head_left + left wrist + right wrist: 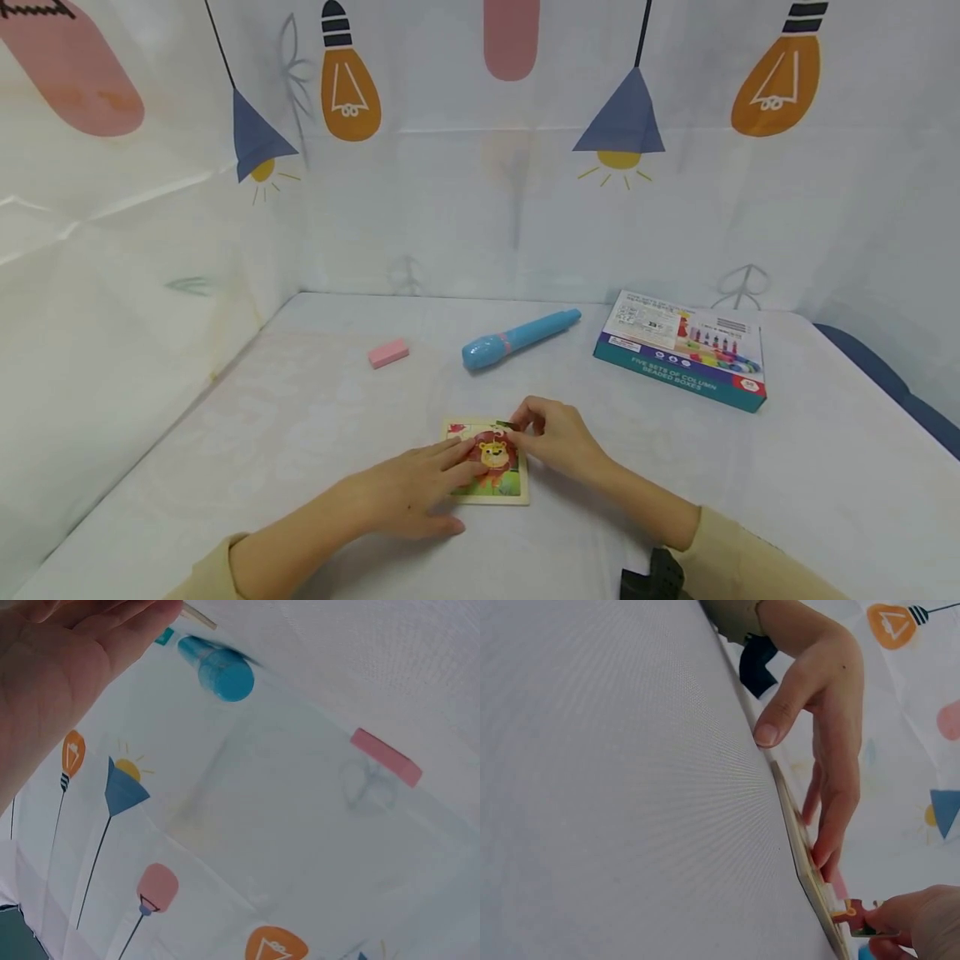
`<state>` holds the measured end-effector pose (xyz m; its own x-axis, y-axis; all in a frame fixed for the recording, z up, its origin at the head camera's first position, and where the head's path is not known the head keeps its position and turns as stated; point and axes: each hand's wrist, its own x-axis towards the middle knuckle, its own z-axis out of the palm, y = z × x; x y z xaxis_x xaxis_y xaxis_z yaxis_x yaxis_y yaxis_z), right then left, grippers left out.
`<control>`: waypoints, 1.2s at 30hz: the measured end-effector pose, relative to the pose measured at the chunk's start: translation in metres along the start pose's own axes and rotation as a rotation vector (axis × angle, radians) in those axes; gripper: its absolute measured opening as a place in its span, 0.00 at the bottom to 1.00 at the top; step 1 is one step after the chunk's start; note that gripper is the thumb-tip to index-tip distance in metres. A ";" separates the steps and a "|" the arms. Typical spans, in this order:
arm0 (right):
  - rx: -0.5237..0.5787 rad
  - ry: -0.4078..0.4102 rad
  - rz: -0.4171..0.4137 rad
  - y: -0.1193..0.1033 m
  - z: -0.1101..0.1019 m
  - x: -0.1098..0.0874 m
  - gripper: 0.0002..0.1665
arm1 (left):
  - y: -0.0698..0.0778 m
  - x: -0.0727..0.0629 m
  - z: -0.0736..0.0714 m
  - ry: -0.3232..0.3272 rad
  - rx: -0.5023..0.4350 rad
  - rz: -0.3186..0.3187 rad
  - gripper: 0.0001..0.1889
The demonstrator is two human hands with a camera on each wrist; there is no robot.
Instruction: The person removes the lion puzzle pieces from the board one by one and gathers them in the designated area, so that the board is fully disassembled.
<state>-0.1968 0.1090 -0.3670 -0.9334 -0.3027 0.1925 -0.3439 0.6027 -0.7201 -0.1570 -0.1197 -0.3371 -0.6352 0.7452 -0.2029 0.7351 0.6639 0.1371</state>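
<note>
A small wooden jigsaw puzzle (504, 486) with a lion picture and a pale frame lies on the table. My left hand (408, 492) rests over its left part, fingers extended across the picture and thumb near the tabletop. At the upper right corner, my right hand (561, 435) pinches a puzzle piece (857, 915) between thumb and fingers. In the right wrist view the piece is tilted up above the board's edge (802, 859), with red and dark green showing on it. My left fingers hide part of the picture.
Beyond the puzzle lie a pink block (388, 353) and a blue microphone-shaped object (517, 339). A flat toy box (682, 350) labelled for beaded boxes sits at the back right. White printed sheeting (450, 208) hangs behind the table.
</note>
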 end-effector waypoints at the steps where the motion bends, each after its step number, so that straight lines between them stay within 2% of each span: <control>1: -0.011 0.007 -0.009 0.000 0.000 0.000 0.05 | 0.000 0.000 0.000 -0.001 0.007 0.000 0.35; 9: -0.079 0.035 -0.126 -0.002 -0.003 -0.003 0.07 | 0.001 0.001 0.000 0.009 0.020 0.008 0.34; 17: -0.091 0.050 -0.169 -0.006 -0.013 0.000 0.08 | 0.001 -0.001 0.000 0.024 0.018 0.011 0.33; 27: -0.104 0.024 -0.110 -0.003 -0.032 -0.001 0.09 | 0.002 0.001 0.001 0.009 -0.023 0.002 0.34; 36: -0.084 0.002 0.024 0.006 -0.051 -0.012 0.10 | 0.001 0.001 0.003 0.012 -0.029 -0.007 0.34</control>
<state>-0.1929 0.1542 -0.3400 -0.9417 -0.2857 0.1775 -0.3287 0.6696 -0.6660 -0.1561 -0.1179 -0.3396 -0.6433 0.7412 -0.1919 0.7237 0.6704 0.1636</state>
